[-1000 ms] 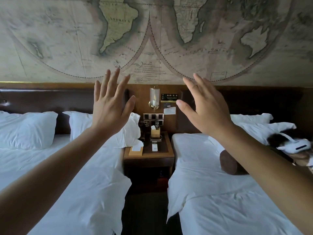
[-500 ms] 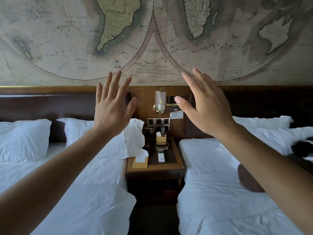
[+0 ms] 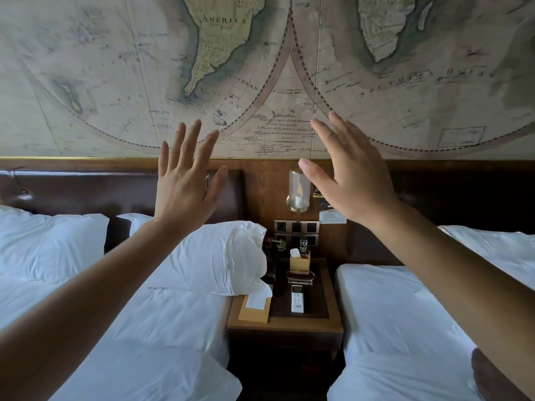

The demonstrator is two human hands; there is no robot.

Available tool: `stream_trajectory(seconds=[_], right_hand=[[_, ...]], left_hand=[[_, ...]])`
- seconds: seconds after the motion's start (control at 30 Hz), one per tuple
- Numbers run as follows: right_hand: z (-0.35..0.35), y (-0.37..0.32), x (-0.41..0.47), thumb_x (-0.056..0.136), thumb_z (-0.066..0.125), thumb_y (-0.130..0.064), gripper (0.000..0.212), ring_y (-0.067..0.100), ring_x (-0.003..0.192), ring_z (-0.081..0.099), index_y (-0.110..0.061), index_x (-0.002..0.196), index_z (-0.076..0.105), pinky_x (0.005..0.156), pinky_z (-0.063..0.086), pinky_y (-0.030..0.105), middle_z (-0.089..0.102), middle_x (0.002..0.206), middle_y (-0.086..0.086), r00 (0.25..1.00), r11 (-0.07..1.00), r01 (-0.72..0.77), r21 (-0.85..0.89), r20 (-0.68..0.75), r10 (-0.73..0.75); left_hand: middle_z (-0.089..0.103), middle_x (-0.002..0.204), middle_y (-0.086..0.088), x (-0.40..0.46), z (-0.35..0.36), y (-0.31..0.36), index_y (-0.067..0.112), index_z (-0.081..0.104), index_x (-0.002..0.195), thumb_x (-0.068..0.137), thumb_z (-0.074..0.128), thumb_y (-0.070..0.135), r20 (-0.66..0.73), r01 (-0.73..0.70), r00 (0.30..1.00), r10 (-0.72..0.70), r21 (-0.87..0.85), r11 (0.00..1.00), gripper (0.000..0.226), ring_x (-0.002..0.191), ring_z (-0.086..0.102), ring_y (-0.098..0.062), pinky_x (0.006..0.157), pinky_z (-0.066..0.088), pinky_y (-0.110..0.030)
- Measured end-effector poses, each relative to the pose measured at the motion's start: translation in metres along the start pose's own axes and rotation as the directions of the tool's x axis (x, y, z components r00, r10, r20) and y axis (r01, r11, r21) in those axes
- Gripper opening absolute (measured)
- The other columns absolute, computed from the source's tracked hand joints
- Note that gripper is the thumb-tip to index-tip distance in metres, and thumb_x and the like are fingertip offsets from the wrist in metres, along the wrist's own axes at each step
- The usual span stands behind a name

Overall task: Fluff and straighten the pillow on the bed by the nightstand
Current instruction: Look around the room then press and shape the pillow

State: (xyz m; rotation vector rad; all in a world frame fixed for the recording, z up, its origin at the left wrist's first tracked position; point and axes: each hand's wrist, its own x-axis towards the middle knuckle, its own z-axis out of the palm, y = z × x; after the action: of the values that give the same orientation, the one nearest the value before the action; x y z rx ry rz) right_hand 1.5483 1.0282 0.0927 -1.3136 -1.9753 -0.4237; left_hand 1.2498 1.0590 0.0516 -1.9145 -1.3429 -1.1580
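Note:
A crumpled white pillow leans against the dark headboard at the right end of the left bed, its corner overhanging the wooden nightstand. My left hand is raised in the air above the pillow, fingers spread, holding nothing. My right hand is raised too, open and empty, above the nightstand and in front of the wall lamp. Neither hand touches the pillow.
A second pillow lies further left on the same bed. On the nightstand are a tissue box, a white remote and a wooden holder. A second bed with its pillow stands on the right. A map mural covers the wall.
The view has moved closer to the nightstand and the left bed's pillow. Both hands stay raised and open. The white device at the right edge has left view.

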Motion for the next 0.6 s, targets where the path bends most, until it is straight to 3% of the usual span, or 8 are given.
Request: stream_trajectory(seconds=[0.33,0.5,0.6], right_hand=[[0.084,0.039,0.070,0.103,0.037,-0.063,0.071,0.026,0.159,0.013,-0.029,0.163,0.021,0.127,0.019,0.051,0.015,0.173,0.004,0.999,0.999,0.033,0.017,0.007,-0.034],[0.131,0.050,0.119,0.103,0.035,-0.063,0.071,0.025,0.160,0.013,-0.029,0.164,0.020,0.127,0.017,0.051,0.015,0.173,0.003,1.000,1.000,0.023,0.005,0.021,-0.023],[0.158,0.056,0.151,0.102,0.030,-0.067,0.073,0.023,0.160,0.011,-0.030,0.164,0.018,0.127,0.017,0.052,0.013,0.173,0.000,1.000,1.000,-0.002,-0.007,0.012,0.002]], left_hand=[[0.018,0.175,-0.005,0.042,0.091,-0.060,0.025,0.030,0.163,0.107,0.039,0.047,0.000,0.025,1.000,-0.025,0.014,1.000,0.061,0.164,0.007,-0.032,0.131,0.008,-0.060],[0.021,0.173,-0.015,0.072,0.139,-0.108,0.016,0.034,0.163,0.109,0.035,0.048,-0.024,-0.107,0.994,0.110,0.109,0.988,0.063,0.162,0.013,-0.040,0.127,0.012,-0.067],[0.024,0.173,-0.013,0.100,0.163,-0.134,0.018,0.036,0.163,0.109,0.032,0.050,-0.028,-0.105,0.993,0.110,0.142,0.984,0.063,0.161,0.017,-0.040,0.127,0.014,-0.066]])
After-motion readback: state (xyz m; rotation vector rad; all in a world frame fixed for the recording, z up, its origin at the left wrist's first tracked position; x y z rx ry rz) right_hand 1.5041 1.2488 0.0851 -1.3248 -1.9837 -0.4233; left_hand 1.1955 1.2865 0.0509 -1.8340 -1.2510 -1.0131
